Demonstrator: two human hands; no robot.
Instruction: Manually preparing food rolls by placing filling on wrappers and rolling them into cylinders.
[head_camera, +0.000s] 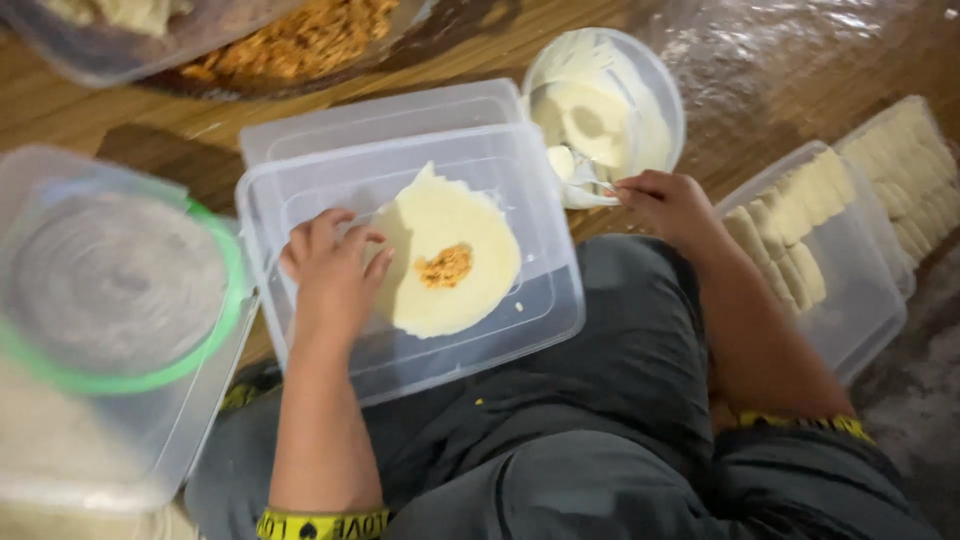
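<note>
A round pale wrapper (450, 225) lies flat on an upturned clear plastic lid (540, 320), with a small mound of orange-brown filling (444, 267) at its middle. My left hand (332, 272) rests on the wrapper's left edge, fingers spread. My right hand (672, 203) grips a spoon (590, 190) whose bowl sits at the rim of a clear round container (655, 80) of white paste.
A tray of orange shredded filling (300, 40) stands at the back. Two clear boxes of rolled pale pieces (800, 240) sit at the right. A green-rimmed round container (110, 290) is at the left. My dark-trousered knees fill the foreground.
</note>
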